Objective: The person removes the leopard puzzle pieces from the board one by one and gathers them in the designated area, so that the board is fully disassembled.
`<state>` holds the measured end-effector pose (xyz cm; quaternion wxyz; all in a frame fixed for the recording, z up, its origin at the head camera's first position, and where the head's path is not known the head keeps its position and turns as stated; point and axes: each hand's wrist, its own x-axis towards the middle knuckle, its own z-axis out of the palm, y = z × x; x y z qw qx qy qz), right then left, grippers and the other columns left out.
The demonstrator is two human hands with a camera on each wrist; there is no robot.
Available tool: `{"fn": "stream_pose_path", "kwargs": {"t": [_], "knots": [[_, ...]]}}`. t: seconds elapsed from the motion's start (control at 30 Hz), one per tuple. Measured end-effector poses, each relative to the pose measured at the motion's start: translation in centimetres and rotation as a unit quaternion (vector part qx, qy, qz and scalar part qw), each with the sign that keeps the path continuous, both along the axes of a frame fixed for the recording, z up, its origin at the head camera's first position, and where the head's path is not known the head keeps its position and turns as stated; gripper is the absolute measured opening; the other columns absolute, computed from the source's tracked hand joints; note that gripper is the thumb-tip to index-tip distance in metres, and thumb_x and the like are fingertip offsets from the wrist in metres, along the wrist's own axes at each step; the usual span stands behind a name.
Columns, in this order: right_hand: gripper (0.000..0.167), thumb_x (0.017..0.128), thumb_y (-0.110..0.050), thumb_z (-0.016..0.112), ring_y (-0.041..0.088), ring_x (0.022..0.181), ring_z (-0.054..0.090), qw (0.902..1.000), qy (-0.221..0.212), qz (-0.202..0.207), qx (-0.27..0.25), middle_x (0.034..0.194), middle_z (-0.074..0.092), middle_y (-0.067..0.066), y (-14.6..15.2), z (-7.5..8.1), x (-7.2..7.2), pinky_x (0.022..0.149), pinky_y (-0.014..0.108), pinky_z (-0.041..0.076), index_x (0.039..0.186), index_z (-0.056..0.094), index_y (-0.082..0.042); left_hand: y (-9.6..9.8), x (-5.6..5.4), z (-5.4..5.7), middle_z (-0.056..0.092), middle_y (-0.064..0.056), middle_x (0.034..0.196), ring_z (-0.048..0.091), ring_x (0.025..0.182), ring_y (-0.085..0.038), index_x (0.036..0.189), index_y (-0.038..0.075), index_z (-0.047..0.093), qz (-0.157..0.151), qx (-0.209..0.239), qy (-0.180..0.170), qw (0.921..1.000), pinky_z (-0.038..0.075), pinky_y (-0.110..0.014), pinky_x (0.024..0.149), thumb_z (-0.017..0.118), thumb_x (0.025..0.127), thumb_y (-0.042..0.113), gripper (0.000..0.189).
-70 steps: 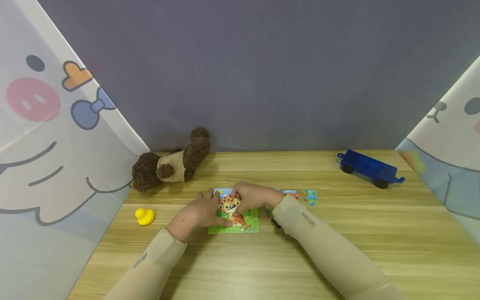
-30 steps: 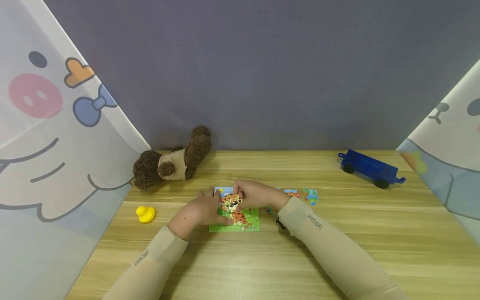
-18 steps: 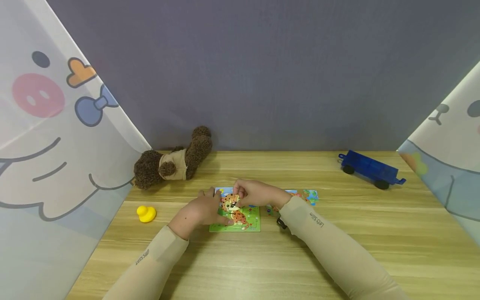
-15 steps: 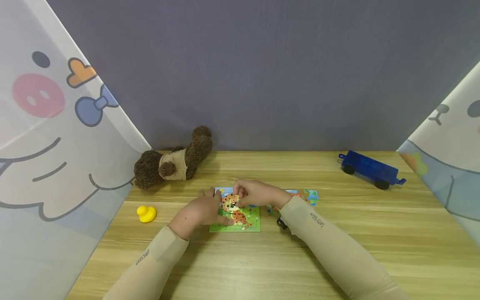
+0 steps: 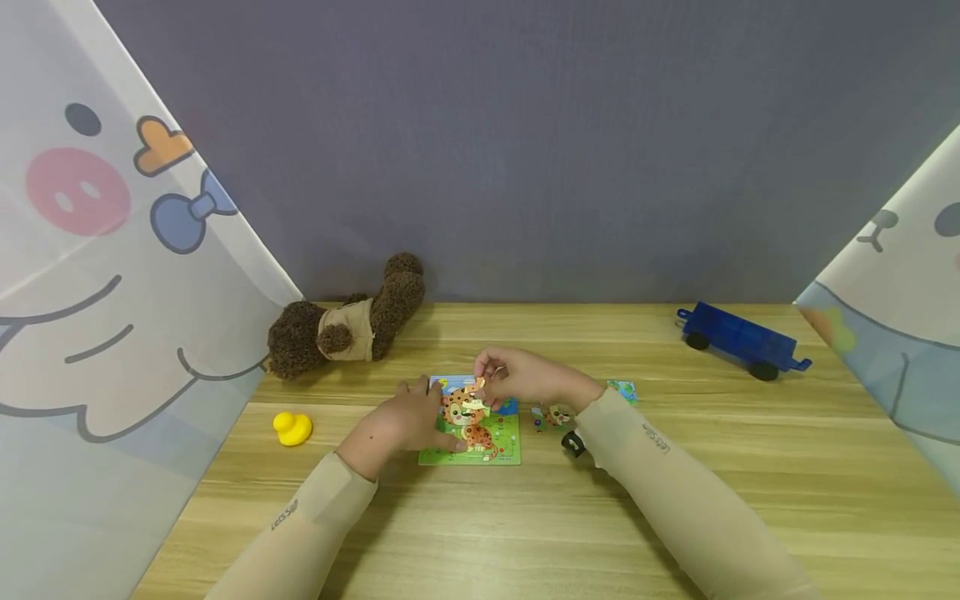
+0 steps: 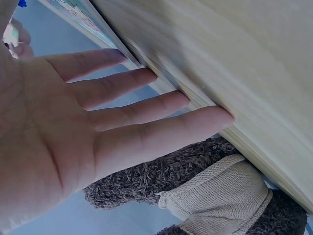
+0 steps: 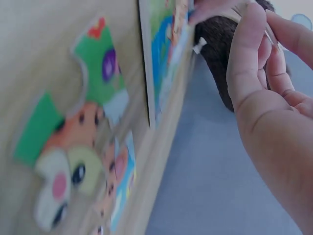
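A leopard jigsaw board (image 5: 504,450) with a green border lies on the table in the head view. My left hand (image 5: 397,421) rests along its left side, thumb over the lower part of the picture; in the left wrist view its fingers (image 6: 146,139) are straight. Over the upper right of the board, my right hand (image 5: 525,377) pinches a small puzzle piece (image 5: 476,406), tilted and raised above the picture. A blue patch shows on the board below that hand. In the right wrist view the thumb and fingers (image 7: 249,44) meet on the piece's thin edge.
Loose puzzle pieces (image 5: 557,414) lie right of the board, another piece (image 5: 622,390) farther right, partly behind the right sleeve. A yellow rubber duck (image 5: 292,428) sits at left, a brown teddy bear (image 5: 345,329) behind it. At back right stands a blue toy wagon (image 5: 738,336).
My right hand has risen and shifted slightly right, lifting the puzzle piece from the leopard's face and tilting it. My left hand has stayed on the board's left side.
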<state>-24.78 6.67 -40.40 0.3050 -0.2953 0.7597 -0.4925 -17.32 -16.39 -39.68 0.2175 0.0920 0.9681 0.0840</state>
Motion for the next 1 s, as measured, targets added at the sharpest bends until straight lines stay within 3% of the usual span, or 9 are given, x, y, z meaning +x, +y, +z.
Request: {"fn": "stream_pose_path", "kwargs": {"t": [0.27, 0.37, 0.5, 0.67, 1.0], "knots": [[0.026, 0.104, -0.008, 0.067, 0.039, 0.095, 0.073, 0.999, 0.023, -0.028, -0.025, 0.107, 0.065, 0.01, 3.8, 1.0, -0.2, 0.092, 0.059, 0.064, 0.127, 0.057, 0.0, 0.0, 0.1, -0.1, 0.017, -0.032, 0.176, 0.016, 0.158, -0.066, 0.167, -0.005, 0.025, 0.002, 0.009, 0.0, 1.0, 0.048, -0.071, 0.116, 0.08, 0.087, 0.067, 0.121], [0.027, 0.105, -0.007, 0.064, 0.038, 0.096, 0.072, 0.9986, 0.026, -0.04, -0.024, 0.107, 0.066, 0.012, 5.6, 1.3, -0.2, 0.091, 0.062, 0.063, 0.129, 0.057, 0.002, -0.1, 0.1, -0.1, 0.017, -0.032, 0.176, 0.016, 0.158, -0.067, 0.167, -0.005, 0.026, 0.0, 0.012, 0.0, 0.9999, 0.049, -0.071, 0.114, 0.08, 0.087, 0.067, 0.121], [0.03, 0.105, -0.008, 0.063, 0.027, 0.095, 0.072, 0.9977, 0.028, -0.061, -0.005, 0.109, 0.066, 0.012, 8.1, 1.4, -0.2, 0.09, 0.056, 0.064, 0.131, 0.057, 0.004, -0.1, 0.1, -0.1, 0.018, -0.032, 0.176, 0.016, 0.157, -0.067, 0.167, -0.005, 0.026, -0.002, 0.01, 0.002, 0.9999, 0.05, -0.071, 0.114, 0.08, 0.087, 0.066, 0.12], [0.032, 0.105, -0.011, 0.065, 0.026, 0.091, 0.072, 0.9964, 0.027, -0.076, 0.027, 0.108, 0.066, 0.014, 10.8, 1.3, 0.0, 0.085, 0.049, 0.066, 0.131, 0.056, 0.005, -0.1, 0.0, -0.2, 0.017, -0.032, 0.176, 0.016, 0.157, -0.067, 0.167, -0.005, 0.026, 0.0, 0.006, 0.002, 1.0, 0.049, -0.072, 0.114, 0.08, 0.086, 0.068, 0.121], [0.027, 0.103, -0.008, 0.067, 0.021, 0.085, 0.069, 0.998, 0.007, -0.039, 0.049, 0.102, 0.066, 0.015, 14.0, -0.5, 0.9, 0.078, 0.038, 0.066, 0.123, 0.055, 0.007, -0.3, -0.1, -0.6, 0.017, -0.033, 0.176, 0.017, 0.156, -0.068, 0.167, -0.005, 0.025, -0.007, 0.01, 0.006, 0.9999, 0.049, -0.072, 0.113, 0.079, 0.086, 0.069, 0.123]]}}
